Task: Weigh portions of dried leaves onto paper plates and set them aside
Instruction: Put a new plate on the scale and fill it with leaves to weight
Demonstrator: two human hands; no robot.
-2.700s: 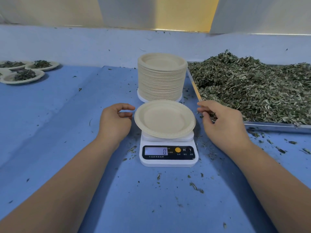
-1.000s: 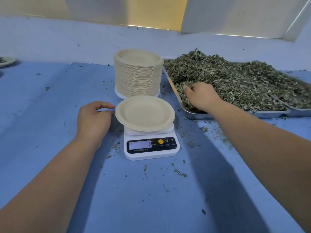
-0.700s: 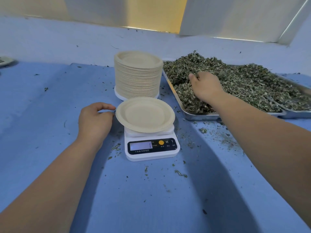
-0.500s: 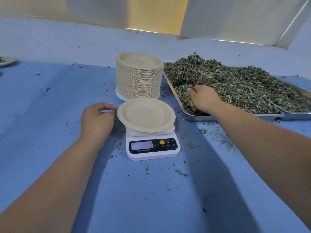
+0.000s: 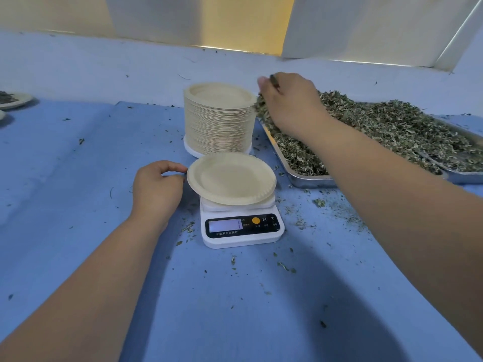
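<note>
The right hand [image 5: 290, 105] hangs above the near-left corner of the steel tray [image 5: 308, 180], fingers closed round a handful [image 5: 260, 109] of dried leaves [image 5: 379, 134]. Loose bits dangle below the knuckles, just right of the stack of paper plates [image 5: 219, 124]. The left hand [image 5: 156, 186] rests on the blue table cover [image 5: 78, 178] with its fingers loosely curled and its forefinger tip at the left rim of the empty paper plate [image 5: 231, 178]. Whether it touches or pinches that rim cannot be told.

The step in hand looks to be carrying the handful to the plate, which sits on the white kitchen scale [image 5: 243, 228], near and left of the tray. The hand would do well to travel low and keep its grip firm until it is over the middle of the plate. It should then let the leaves fall gently rather than drop them in a clump. The left hand should be clear of the rim while the display [image 5: 225, 225] is read, since any pressure there would probably spoil the weight. The figures cannot be read from here. It is likely easier to start light and add pinches than to pick leaves back out.

The leaves are grey-green, broken and flaky, heaped high across the tray, and a second tray [image 5: 467, 176] lies beyond it on the right. They look light and prone to scatter, and crumbs [image 5: 318, 202] lie on the cover around the scale. Filled plates [image 5: 13, 100] sit at the far left.
</note>
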